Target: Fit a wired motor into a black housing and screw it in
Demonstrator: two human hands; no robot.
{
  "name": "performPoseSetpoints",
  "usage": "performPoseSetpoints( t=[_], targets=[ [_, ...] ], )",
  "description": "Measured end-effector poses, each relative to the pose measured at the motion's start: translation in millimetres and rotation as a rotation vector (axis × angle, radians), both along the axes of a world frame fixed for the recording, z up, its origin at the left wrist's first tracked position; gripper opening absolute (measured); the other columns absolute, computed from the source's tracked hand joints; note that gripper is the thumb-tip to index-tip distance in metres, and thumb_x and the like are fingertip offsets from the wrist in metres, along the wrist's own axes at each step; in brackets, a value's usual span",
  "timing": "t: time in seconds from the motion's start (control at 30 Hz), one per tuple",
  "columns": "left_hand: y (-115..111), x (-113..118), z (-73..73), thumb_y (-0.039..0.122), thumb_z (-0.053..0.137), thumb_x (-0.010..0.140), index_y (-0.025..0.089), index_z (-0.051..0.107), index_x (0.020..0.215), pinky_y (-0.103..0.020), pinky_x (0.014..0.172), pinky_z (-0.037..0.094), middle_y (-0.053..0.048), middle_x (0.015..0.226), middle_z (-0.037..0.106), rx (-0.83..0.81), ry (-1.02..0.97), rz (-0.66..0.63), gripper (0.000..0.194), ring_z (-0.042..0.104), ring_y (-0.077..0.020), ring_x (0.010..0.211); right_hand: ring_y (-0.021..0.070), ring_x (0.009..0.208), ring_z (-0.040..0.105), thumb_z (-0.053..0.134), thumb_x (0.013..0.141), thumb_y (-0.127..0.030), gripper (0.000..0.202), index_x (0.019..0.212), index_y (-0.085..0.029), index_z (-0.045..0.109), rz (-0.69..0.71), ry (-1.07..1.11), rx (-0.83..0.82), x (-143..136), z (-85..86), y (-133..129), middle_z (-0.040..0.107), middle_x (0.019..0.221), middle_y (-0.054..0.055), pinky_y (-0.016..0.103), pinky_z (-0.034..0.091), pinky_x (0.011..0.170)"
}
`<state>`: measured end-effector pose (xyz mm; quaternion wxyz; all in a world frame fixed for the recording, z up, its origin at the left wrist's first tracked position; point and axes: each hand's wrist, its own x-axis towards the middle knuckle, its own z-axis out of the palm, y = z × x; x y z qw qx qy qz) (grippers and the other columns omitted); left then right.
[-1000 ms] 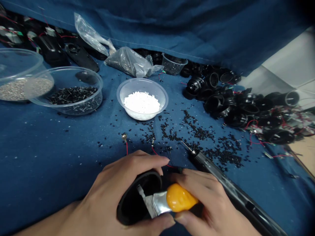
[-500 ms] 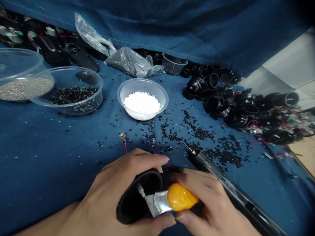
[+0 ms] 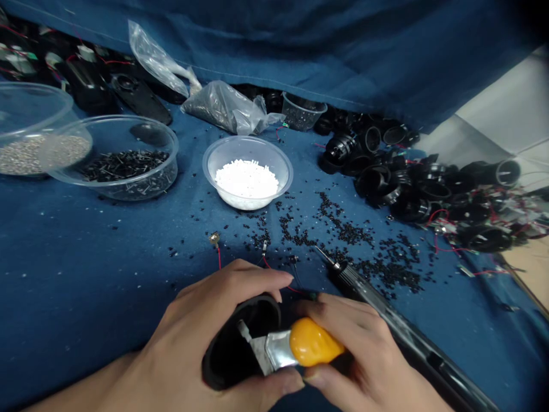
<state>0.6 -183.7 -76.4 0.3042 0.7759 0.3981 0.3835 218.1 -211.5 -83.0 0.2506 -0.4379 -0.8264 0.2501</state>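
My left hand is wrapped round a black hollow housing, its open end tilted up. Inside the housing a small pale post shows. In my right hand is a tool with a rounded yellow handle and a flat metal blade. The blade reaches into the housing's mouth, its corner at the post. Thin wires with small metal parts come out beyond my left hand.
A black electric screwdriver lies at right beside scattered small black screws. Behind stand bowls of white pieces, dark screws and light metal parts. Black housings are piled back right, near a plastic bag.
Almost nothing differs. Both hands, the housing and the yellow-handled tool sit very slightly further left in the view.
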Motion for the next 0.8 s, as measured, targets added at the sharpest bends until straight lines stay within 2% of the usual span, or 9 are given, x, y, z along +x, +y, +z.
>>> performPoseSetpoints(
  t=[0.17,0.3,0.43,0.53,0.8],
  targets=[
    [2.7,-1.6,0.7,0.031,0.077,0.067,0.036,0.046,0.121,-0.026,0.082,0.058,0.005,0.095,0.067,0.018,0.030,0.000,0.062,0.067,-0.0193,0.090,0.0175,0.074,0.062,0.044,0.095,-0.053,0.041,0.106,-0.017,0.060,-0.001,-0.016,-0.014,0.6,-0.2,-1.2,0.067,0.088,0.006,0.029,0.046,0.063],
    [5.0,-2.5,2.1,0.031,0.077,0.066,0.034,0.044,0.121,-0.025,0.083,0.059,0.006,0.096,0.067,0.065,0.081,-0.037,0.064,0.069,-0.0198,0.090,0.0169,0.071,0.061,0.044,0.096,-0.052,0.038,0.100,-0.018,0.061,-0.009,0.008,0.006,1.0,-0.9,-2.1,0.066,0.085,0.006,0.028,0.045,0.061],
    [1.9,-0.8,1.8,0.031,0.074,0.070,0.036,0.047,0.120,-0.027,0.086,0.058,0.006,0.097,0.067,0.021,0.062,0.031,0.057,0.067,-0.0199,0.095,0.0168,0.072,0.060,0.046,0.095,-0.049,0.035,0.100,-0.018,0.060,0.002,0.019,-0.034,1.9,-2.7,-2.8,0.064,0.084,0.005,0.029,0.044,0.062],
    [0.1,0.0,1.0,0.032,0.075,0.071,0.038,0.047,0.120,-0.030,0.085,0.058,0.004,0.097,0.066,-0.009,0.034,0.019,0.057,0.067,-0.0211,0.095,0.0171,0.073,0.060,0.047,0.095,-0.049,0.034,0.100,-0.018,0.060,0.000,0.024,-0.039,2.2,-3.7,-2.9,0.064,0.085,0.005,0.029,0.045,0.063],
    [1.8,-0.9,0.8,0.032,0.078,0.067,0.034,0.050,0.116,-0.025,0.085,0.057,0.006,0.099,0.068,0.014,0.036,-0.005,0.057,0.067,-0.0183,0.091,0.0160,0.076,0.062,0.046,0.096,-0.048,0.035,0.108,-0.017,0.057,-0.006,0.022,0.055,0.5,-2.5,-0.2,0.065,0.087,0.004,0.028,0.047,0.067]
  ],
)
